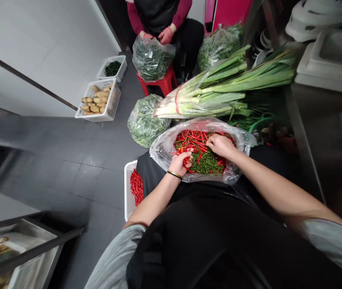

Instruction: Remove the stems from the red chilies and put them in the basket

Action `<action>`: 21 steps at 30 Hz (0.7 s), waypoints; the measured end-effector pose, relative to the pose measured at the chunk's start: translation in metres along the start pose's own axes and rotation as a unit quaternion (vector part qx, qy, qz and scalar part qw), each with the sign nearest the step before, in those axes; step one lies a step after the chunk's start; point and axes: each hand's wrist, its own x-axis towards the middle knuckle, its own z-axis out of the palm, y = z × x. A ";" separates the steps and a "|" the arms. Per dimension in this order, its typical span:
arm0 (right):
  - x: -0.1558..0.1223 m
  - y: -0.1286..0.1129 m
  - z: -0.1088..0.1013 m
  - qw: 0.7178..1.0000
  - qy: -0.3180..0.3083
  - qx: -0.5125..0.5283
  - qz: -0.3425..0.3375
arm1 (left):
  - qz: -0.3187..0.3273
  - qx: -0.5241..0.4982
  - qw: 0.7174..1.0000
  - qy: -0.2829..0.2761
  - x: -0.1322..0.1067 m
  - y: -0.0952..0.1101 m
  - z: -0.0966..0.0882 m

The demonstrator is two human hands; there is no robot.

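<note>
A clear plastic bag [161,150] lies open on my lap, filled with red chillies [193,138] and a heap of green stems [208,162]. My left hand [180,162] rests at the bag's near left edge, its fingers curled round a few red chillies. My right hand [220,145] reaches into the middle of the bag, fingers bent down and pinched among the chillies; what it grips is hidden. A gold bracelet [174,174] sits on my left wrist.
A white basket [128,188] with red chillies stands on the floor by my left knee. Ahead lie a bundle of leeks [219,90] and bags of greens [145,122]. A seated person's gloved hands [165,36] hold another bag on a red stool [159,84]. A potato basket [98,102] stands by the wall.
</note>
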 end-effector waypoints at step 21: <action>-0.058 -0.021 -0.017 0.980 0.012 0.083 -0.182 | 0.000 0.081 0.995 -0.064 0.003 -0.008 0.010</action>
